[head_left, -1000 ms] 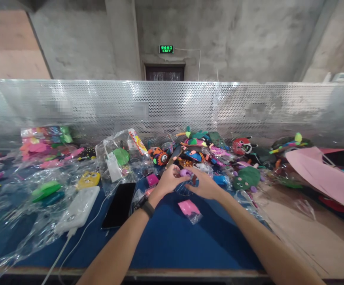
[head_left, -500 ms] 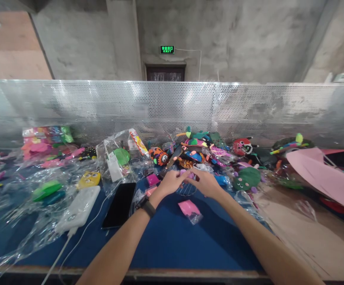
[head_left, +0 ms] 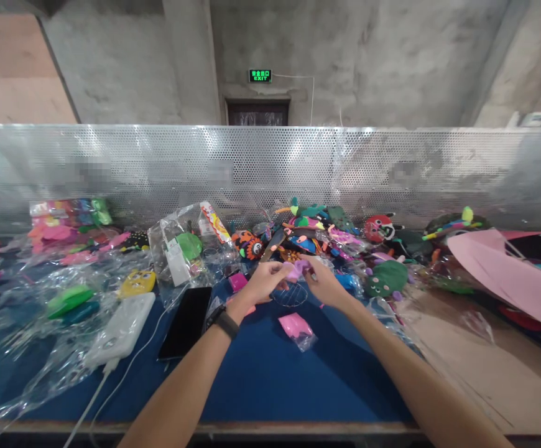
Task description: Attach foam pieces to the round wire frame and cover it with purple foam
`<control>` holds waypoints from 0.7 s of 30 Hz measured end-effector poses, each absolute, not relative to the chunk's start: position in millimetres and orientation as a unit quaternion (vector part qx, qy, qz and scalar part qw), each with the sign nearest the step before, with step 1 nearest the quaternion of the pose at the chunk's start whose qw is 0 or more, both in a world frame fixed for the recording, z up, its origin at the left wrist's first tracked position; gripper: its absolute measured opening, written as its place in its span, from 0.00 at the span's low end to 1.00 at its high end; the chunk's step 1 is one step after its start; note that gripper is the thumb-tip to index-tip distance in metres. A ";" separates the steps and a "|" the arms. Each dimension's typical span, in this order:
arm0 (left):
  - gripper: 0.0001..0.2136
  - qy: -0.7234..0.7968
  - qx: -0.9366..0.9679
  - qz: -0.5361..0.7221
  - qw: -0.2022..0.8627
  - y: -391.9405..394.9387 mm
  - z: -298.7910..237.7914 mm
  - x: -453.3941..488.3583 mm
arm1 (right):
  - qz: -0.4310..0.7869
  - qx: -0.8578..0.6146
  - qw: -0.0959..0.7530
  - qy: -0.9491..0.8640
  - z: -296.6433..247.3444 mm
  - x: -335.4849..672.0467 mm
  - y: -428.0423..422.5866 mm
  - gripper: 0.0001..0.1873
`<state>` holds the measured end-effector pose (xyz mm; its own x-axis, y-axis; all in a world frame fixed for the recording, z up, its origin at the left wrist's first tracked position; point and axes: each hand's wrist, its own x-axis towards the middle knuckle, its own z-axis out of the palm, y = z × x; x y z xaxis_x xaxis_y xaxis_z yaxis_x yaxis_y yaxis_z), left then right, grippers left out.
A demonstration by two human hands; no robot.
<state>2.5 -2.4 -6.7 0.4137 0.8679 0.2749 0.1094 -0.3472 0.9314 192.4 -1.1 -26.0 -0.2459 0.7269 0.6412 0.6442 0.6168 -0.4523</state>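
Head view showed a small purple soft piece pinched between the fingertips of both hands, raised a little above the blue cloth table top, in the middle of the scene towards the far side. The left hand gripped its left end with thumb and fingers closed together; the right hand gripped the right end the same way. A black wristband sat on the left wrist. Just below the hands lay a round clear disc with a grid pattern, and nearer lay a pink packet in clear film. To the left lay a black phone beside a white power bank. Beyond the hands a heap of colourful felt toys lay against a perforated metal screen. A pink paper sheet lay far right.
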 end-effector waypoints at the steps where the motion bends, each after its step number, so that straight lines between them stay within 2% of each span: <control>1: 0.20 0.357 0.705 0.410 0.456 -3.0 -8.1 2.6 | 0.051 -0.410 0.428 -0.804 -26.3 189.0 -4.7 0.26; 5: 0.21 0.388 0.703 0.391 0.450 -3.0 -18.4 2.9 | 0.062 -0.357 0.394 -0.845 -27.5 184.1 -14.8 0.37; 8: 0.23 0.401 0.718 0.396 0.409 -3.1 -23.0 4.3 | 0.063 -0.350 0.361 -0.862 -29.5 184.8 -16.7 0.40; 12: 0.18 0.421 0.751 0.403 0.312 -5.9 -19.9 5.9 | 0.067 -0.365 0.336 -0.866 -28.0 179.7 -21.6 0.42; 14: 0.19 0.430 0.758 0.401 0.281 -7.5 -17.1 5.9 | 0.060 -0.388 0.325 -0.860 -24.6 175.5 -25.4 0.43; 17: 0.20 0.424 0.762 0.411 0.267 -8.9 -14.6 5.5 | 0.026 -0.426 0.324 -0.844 -18.1 172.6 -29.3 0.38; 21: 0.22 0.403 0.771 0.421 0.257 -6.7 -13.7 3.6 | -0.009 -0.458 0.316 -0.831 -8.9 177.2 -30.3 0.23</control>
<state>3.6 -6.7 -13.7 0.3200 0.8381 0.4417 0.4055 -0.5425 0.7357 177.2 -30.3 -8.9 -0.3814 0.7550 0.5335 0.7669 0.5806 -0.2735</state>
